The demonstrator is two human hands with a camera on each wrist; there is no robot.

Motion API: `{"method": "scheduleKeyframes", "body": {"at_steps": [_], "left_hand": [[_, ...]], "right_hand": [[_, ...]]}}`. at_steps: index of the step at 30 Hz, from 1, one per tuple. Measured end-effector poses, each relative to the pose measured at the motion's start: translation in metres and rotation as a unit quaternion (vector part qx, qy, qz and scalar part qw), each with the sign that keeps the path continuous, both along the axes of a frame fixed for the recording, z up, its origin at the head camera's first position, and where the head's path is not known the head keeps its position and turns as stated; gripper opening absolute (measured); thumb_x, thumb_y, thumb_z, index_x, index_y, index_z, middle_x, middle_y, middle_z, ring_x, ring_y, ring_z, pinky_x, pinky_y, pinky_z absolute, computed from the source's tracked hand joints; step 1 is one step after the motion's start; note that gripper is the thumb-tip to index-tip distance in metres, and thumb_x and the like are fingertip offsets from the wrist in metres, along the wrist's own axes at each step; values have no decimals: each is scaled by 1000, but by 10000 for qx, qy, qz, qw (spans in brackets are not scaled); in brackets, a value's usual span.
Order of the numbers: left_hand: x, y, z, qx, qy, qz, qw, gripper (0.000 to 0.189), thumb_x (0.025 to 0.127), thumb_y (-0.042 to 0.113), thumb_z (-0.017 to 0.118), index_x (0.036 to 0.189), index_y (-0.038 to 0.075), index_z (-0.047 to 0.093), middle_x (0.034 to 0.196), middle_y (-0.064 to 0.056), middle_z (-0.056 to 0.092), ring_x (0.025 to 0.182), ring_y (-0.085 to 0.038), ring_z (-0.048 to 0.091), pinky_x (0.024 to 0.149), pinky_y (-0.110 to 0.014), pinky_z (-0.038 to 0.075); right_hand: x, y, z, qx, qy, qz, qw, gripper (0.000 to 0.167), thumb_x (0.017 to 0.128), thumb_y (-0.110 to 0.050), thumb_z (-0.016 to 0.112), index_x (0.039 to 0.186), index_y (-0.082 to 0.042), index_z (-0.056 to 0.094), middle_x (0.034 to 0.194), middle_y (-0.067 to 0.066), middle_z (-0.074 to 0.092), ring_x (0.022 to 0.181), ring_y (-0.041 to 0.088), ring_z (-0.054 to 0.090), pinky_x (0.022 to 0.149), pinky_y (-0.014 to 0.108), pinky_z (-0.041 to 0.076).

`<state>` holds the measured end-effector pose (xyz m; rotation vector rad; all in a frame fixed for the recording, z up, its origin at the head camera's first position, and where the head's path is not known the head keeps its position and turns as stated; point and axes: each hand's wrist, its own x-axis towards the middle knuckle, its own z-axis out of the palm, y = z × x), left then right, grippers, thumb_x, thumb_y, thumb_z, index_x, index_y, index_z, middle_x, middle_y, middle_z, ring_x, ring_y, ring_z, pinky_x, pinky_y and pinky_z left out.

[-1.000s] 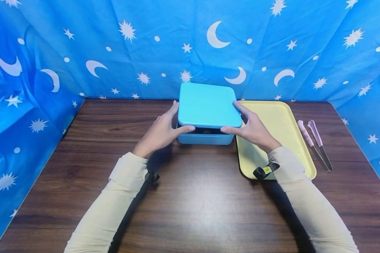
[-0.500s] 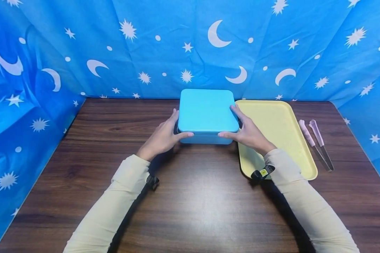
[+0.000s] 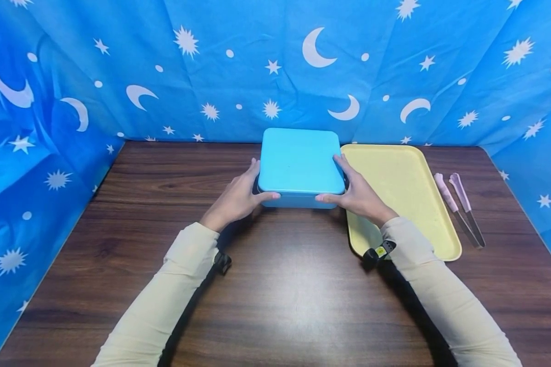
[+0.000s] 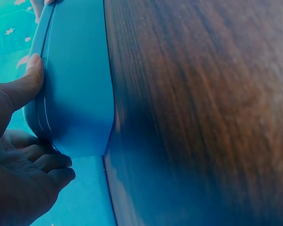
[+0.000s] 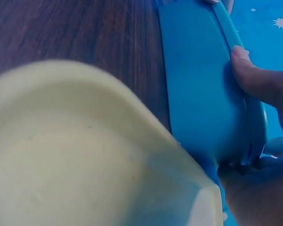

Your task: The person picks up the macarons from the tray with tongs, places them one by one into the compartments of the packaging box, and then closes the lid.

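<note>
A light-blue lid [image 3: 300,160] sits on a blue box [image 3: 299,202] near the back of the table, its edge meeting the box wall. My left hand [image 3: 234,201] grips the lid's left front corner, thumb along the front edge and fingers at the side. At the opposite corner my right hand [image 3: 362,196] holds the lid the same way. In the left wrist view, a thin seam runs between lid and box wall [image 4: 78,84], with the thumb at the lid's rim. The right wrist view shows the thumb on the lid's rim [image 5: 228,28]. The box's inside is hidden.
A yellow tray [image 3: 395,173] lies right of the box, its left edge close to it and partly under my right forearm. Further right lie tongs with pink handles [image 3: 459,191]. A blue curtain [image 3: 239,61] with moons and stars hangs behind the wooden table [image 3: 275,306].
The lid was raised and tilted above the box with a dark gap at the front. Both hands have lowered it, and the gap has closed. Little differs over the last half second.
</note>
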<state>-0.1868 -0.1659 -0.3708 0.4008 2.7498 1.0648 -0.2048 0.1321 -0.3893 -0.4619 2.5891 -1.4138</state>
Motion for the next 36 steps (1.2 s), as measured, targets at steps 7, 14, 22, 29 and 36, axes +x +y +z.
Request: {"method": "scheduleKeyframes", "body": {"at_steps": [7,14,22,29,36], "left_hand": [[0,0,0,-61,17,13,10000,101,95,48,68,162,4,8,168,-19,4,154,-32,11,122,-47,15],[2,-2,1,37,-109,151,9998,100,95,47,69,163,6,9,169,-13,5,154,-26,9,123,-46,15],[1,-3,-3,8,-116,171,9998,100,95,45,70,163,5,8,168,-15,7,154,-30,12,122,-47,16],[1,-5,-6,-17,-84,139,9999,100,95,45,69,162,2,9,168,-19,8,154,-32,13,122,-49,17],[1,-4,-3,125,-199,227,9995,93,100,58,54,162,2,12,168,-18,11,154,-32,15,122,-48,16]], "right_hand": [[-1,1,-1,-14,-29,74,10000,112,83,-33,86,164,-12,10,170,10,0,155,23,2,123,47,14],[0,-4,3,68,-45,-14,10000,114,81,-35,87,164,-13,13,170,9,2,155,24,5,123,47,16],[-1,-4,1,134,-64,16,9999,114,83,-35,86,164,-15,10,170,10,-1,155,26,4,122,50,16],[-1,-4,-1,137,-48,41,9999,114,82,-35,86,164,-15,10,170,8,-4,155,25,2,123,48,14],[-1,-4,2,164,-137,31,9998,110,86,-42,81,164,-15,9,170,6,-4,155,23,1,123,48,14]]}}
